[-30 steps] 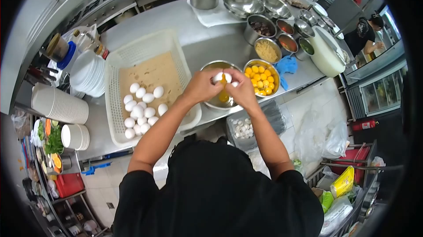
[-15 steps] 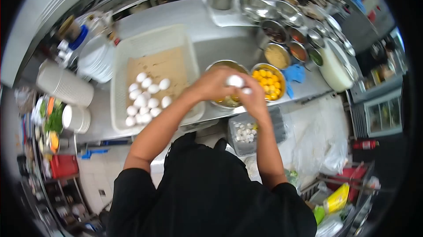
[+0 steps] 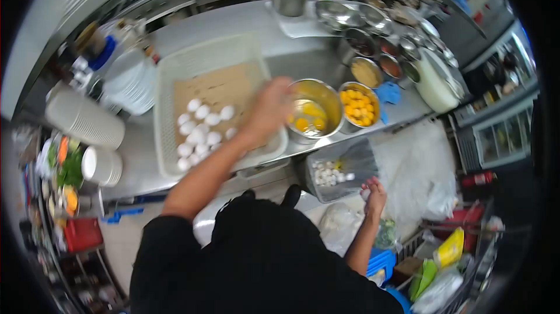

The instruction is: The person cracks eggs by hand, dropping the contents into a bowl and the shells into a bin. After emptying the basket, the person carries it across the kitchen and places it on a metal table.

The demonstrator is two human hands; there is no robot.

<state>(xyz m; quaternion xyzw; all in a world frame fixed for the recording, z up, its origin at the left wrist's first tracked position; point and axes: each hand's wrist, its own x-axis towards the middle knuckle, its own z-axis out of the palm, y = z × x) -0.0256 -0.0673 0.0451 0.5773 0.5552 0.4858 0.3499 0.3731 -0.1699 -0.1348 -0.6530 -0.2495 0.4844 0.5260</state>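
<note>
My left hand (image 3: 269,110) is over the right side of the white plastic crate (image 3: 213,57), beside the steel pot (image 3: 333,95). Motion smears its fingers, so its grip does not show. Raw egg with a few yolks lies in that pot. Low on the right, my right hand (image 3: 376,196) is by the edge of a grey bin (image 3: 318,194); a white eggshell (image 3: 366,194) shows at its curled fingers. Several eggshells (image 3: 326,174) lie inside the bin. Whole white eggs (image 3: 197,134) rest on brown cardboard in the crate.
A bowl of yolks (image 3: 359,108) stands right of the pot, near a blue cloth or glove (image 3: 388,93). Steel containers of ingredients (image 3: 366,72) line the back right. Stacked plates (image 3: 129,80) and white tubs (image 3: 87,117) are at left. Plastic bags (image 3: 440,200) lie on the floor.
My hands were together over the pot with a white egg. They have parted: the left moved left toward the crate, the right went down beside the bin with eggshell.
</note>
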